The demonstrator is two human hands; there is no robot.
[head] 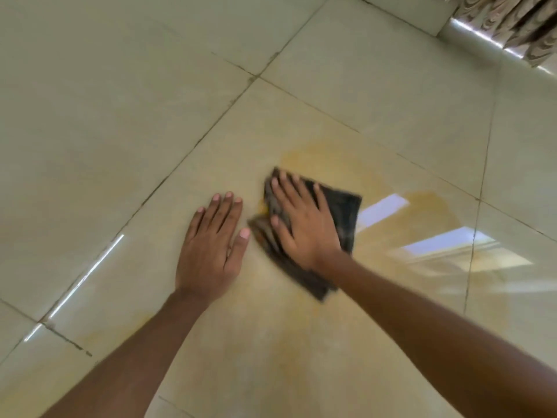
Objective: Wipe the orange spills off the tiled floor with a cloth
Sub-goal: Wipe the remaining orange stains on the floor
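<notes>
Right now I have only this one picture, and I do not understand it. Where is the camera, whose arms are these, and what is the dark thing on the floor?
There is no machine here. A person wears one camera on the head, so you look forward and down along their own two arms. The tiled floor is pale and glossy. The left hand lies flat on a tile with straight fingers and holds nothing. The right hand presses flat on a dark cloth; its fingers are not curled round it. Pale orange smears show beyond the cloth and to its right, beside bright reflections. Patterned fabric hangs in the top right corner.
</notes>
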